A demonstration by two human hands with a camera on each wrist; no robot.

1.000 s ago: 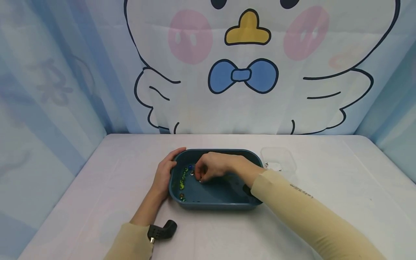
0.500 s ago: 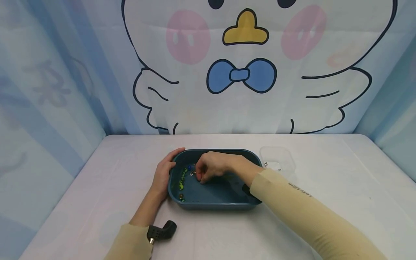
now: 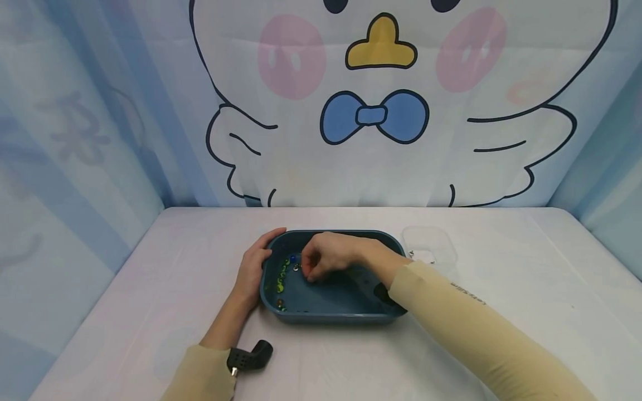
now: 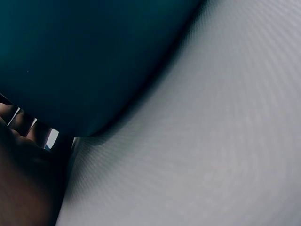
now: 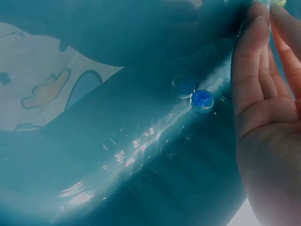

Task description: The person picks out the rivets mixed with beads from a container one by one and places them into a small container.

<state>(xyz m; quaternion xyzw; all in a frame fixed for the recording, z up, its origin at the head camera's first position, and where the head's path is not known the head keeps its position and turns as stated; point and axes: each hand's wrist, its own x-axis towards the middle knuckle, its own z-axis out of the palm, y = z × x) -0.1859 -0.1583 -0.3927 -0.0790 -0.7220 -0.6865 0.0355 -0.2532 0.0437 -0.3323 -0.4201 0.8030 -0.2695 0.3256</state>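
Observation:
My left hand (image 3: 249, 270) holds the left end of a dark blue-green basin (image 3: 341, 318), thumb at the rim; in the left wrist view its fingers lie in shadow beside the outer wall. Inside the basin, my right hand (image 3: 328, 257) pinches its fingertips together close over the floor. At those fingertips the right wrist view shows part of a yellow-green glass marble (image 5: 280, 2), mostly cut off by the frame. Green marbles (image 3: 282, 278) line the left wall. A blue marble (image 5: 202, 101) lies at the back left, with a shiny small ball (image 3: 296, 267) beside it.
A clear plastic box (image 3: 436, 239) with a few small shiny pieces stands right of the basin. A brownish marble (image 3: 280, 303) lies in its front left corner. A white cloth covers the table (image 3: 501, 267), and a printed curtain (image 3: 373, 167) hangs behind.
A tiny pale spot under the right fingertips, seen a second ago, is now hidden. Both hands and the basin stay nearly still.

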